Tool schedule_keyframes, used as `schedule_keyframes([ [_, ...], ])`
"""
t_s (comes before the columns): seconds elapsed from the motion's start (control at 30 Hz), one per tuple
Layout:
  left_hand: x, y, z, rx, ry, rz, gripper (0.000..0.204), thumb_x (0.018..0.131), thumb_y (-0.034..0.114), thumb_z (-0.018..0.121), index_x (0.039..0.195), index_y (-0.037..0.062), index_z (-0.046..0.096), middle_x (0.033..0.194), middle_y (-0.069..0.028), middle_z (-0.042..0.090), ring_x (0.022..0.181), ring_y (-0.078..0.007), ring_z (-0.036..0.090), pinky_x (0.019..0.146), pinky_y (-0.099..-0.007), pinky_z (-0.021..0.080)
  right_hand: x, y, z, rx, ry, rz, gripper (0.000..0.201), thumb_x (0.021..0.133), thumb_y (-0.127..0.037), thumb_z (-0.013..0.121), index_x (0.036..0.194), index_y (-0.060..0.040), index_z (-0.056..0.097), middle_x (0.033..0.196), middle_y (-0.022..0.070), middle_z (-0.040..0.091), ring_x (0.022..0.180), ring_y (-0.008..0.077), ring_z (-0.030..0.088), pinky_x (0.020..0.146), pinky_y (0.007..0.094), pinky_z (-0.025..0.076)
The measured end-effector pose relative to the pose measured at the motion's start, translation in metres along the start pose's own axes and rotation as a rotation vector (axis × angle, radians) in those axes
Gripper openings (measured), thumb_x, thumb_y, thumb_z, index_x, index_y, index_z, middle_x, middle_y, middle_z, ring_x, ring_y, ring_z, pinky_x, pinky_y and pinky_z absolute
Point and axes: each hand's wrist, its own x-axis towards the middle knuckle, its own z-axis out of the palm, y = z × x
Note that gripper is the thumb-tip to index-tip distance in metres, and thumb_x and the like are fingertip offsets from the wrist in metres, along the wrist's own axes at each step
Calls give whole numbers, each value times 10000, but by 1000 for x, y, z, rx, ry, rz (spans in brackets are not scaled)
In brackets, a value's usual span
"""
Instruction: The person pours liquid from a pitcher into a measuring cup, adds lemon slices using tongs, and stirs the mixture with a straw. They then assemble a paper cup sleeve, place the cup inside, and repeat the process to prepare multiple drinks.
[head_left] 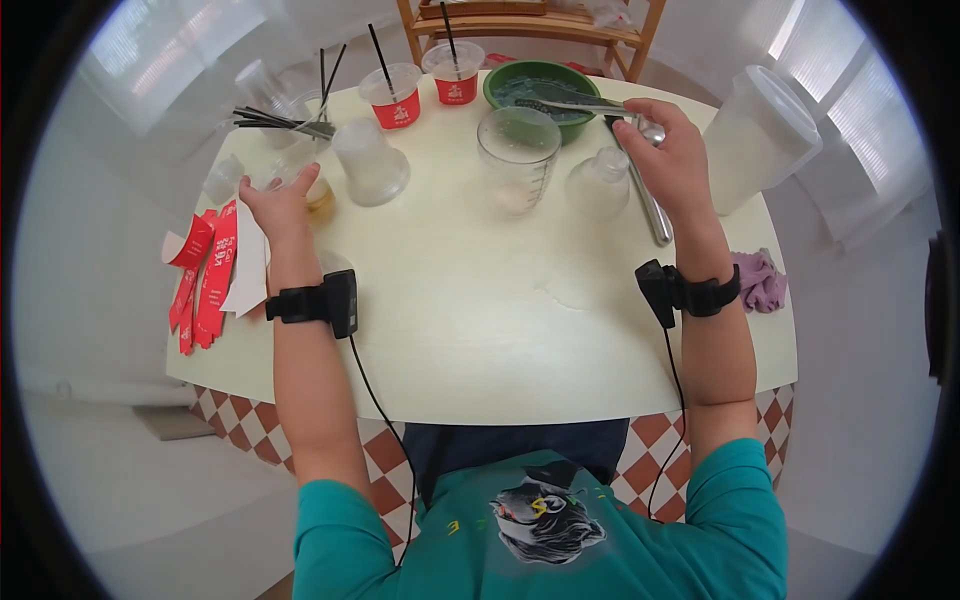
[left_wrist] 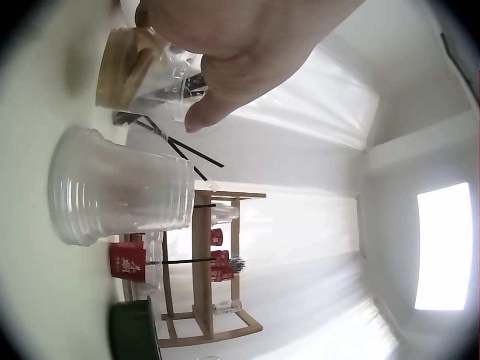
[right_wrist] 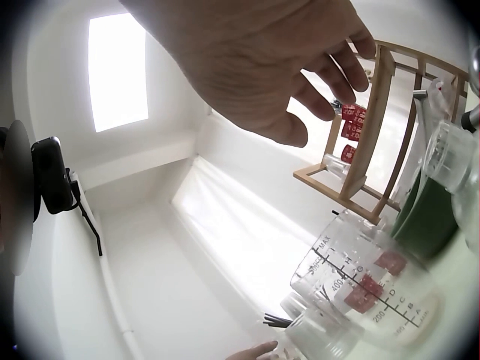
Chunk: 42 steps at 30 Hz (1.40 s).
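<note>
In the head view, my left hand (head_left: 280, 205) is at the table's left side, thumb and index finger spread. Beside it stands a clear plastic cup with a brownish content (left_wrist: 124, 71); in the left wrist view the hand overlaps this cup's mouth and hides several fingers. My right hand (head_left: 668, 150) hovers by the green bowl (head_left: 510, 75) at the back right, fingers loosely bent with gaps between them in the right wrist view. A long metal utensil (head_left: 575, 105) crosses the bowl's rim towards its fingertips. A shiny round metal piece (head_left: 652, 132) shows under the palm.
Around the hands stand a measuring cup (head_left: 518, 150), a clear bottle-shaped container (head_left: 598, 185), stacked upside-down cups (head_left: 370, 165) and two red-labelled cups (head_left: 397, 110). A metal rod (head_left: 655, 215), white-lidded pitcher (head_left: 765, 130), purple cloth (head_left: 760, 282), black straws (head_left: 280, 122) and red paper sleeves (head_left: 213, 285) lie outward.
</note>
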Motion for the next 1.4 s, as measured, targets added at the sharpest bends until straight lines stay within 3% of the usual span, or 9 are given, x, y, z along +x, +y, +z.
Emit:
schedule_keyframes([
  [0.53, 1, -8, -4, 135, -171, 48, 1130, 544, 128, 903, 1446, 15, 232, 1350, -318, 425, 1238, -342, 471, 992, -385, 408, 3, 14, -5, -141, -102, 39, 395, 807, -308, 662, 1087, -29, 658, 1132, 149, 626, 1009, 291, 601, 865, 365, 473],
  [0.63, 4, -11, -5, 132, -175, 194, 1072, 539, 246, 907, 1405, 23, 317, 1310, -283, 472, 1220, -369, 478, 1008, -399, 404, 4, 16, -7, -182, -116, 30, 384, 813, -299, 653, 1095, -38, 657, 1114, 153, 634, 977, 289, 614, 850, 365, 478],
  [0.7, 0, -2, -5, 421, -66, 262, 990, 567, 321, 887, 1369, 33, 383, 1285, -266, 489, 1224, -370, 463, 1007, -415, 405, 8, 25, -12, -210, -86, 21, 372, 819, -289, 643, 1099, -45, 658, 1101, 154, 642, 973, 291, 621, 850, 366, 480],
  [0.83, -25, 29, -4, 614, 190, 459, 851, 617, 363, 852, 1304, 39, 469, 1257, -228, 518, 1220, -350, 458, 1003, -425, 400, 13, 41, -22, -370, 30, -4, 326, 844, -264, 596, 1088, -59, 665, 1087, 148, 658, 983, 300, 635, 856, 382, 488],
  [0.9, -26, 31, -2, 293, 123, 643, 625, 669, 308, 830, 1176, 41, 580, 1205, -168, 574, 1174, -298, 504, 991, -404, 399, 13, 43, -30, -464, 20, 53, 312, 849, -256, 579, 1077, -62, 669, 1079, 146, 661, 988, 308, 634, 856, 394, 491],
  [1.03, -66, 51, 13, 98, -78, 658, 348, 749, 205, 777, 1026, 38, 649, 1067, -87, 644, 1052, -239, 578, 954, -362, 419, 8, 50, -30, -633, -62, 103, 252, 843, -221, 551, 985, -63, 688, 955, 147, 684, 914, 336, 647, 805, 424, 511],
  [1.17, -84, 50, 22, 31, -227, 700, 314, 787, 197, 747, 1047, 46, 656, 1061, -54, 660, 1013, -160, 592, 870, -323, 429, -4, 51, -24, -700, -256, 182, 204, 816, -229, 588, 880, -64, 691, 878, 154, 685, 849, 338, 655, 761, 428, 521],
  [1.23, -88, 45, 26, 36, -469, 507, 264, 792, 168, 737, 1010, 44, 657, 1024, -50, 660, 971, -122, 585, 813, -289, 438, -9, 48, -22, -743, -378, 231, 208, 787, -249, 635, 851, -59, 692, 854, 162, 683, 824, 333, 660, 744, 427, 526],
  [1.4, -106, 51, 35, -60, -677, 391, 351, 771, 149, 747, 1084, 51, 619, 1065, -61, 634, 1006, -129, 562, 813, -290, 444, -19, 44, -19, -878, -535, 257, 222, 758, -238, 653, 847, -38, 691, 846, 144, 689, 818, 319, 668, 726, 418, 532],
])
